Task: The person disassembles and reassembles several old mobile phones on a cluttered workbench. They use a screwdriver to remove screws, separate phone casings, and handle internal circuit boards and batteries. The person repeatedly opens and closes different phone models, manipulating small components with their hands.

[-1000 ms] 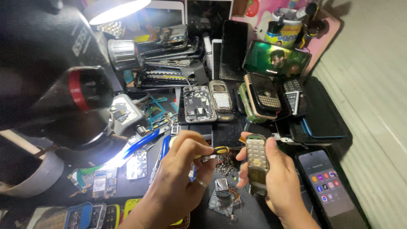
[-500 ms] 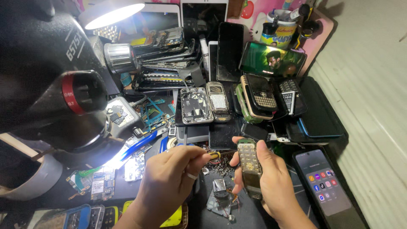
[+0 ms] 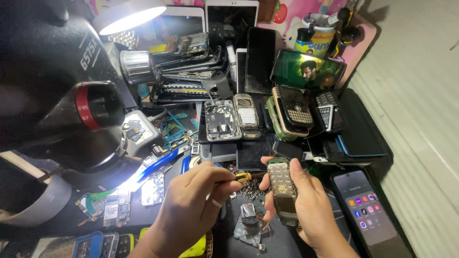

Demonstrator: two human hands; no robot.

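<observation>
— Start on the left: what is the left hand (image 3: 191, 203) doing?

— Its thumb and fingertips are pressed together around a slim yellow-handled tool, probably a small screwdriver (image 3: 239, 177). The yellow end pokes out to the right of the fingers. I cannot make out the tip.

— And which way does that tool lie?

— Roughly level, its long axis running left to right, pointing toward the other hand.

— What sits there?

— The right hand (image 3: 306, 210) is wrapped around a small bar-shaped keypad phone with a brownish, worn face (image 3: 282, 191). The thumb lies along its left edge, the fingers behind and on the right. The phone stands nearly upright in the grip, long axis running away from the person, keypad up.

— So the relation between them?

— The phone lies just to the right of the tool's yellow end, near but apart; the two axes cross almost at right angles. The left hand is the nearer one to the phone's upper left edge.

— Anything beneath?

— A small metal part with loose wires (image 3: 249, 215) lies on the dark cluttered workbench (image 3: 229, 239), below the gap between the hands.
</observation>
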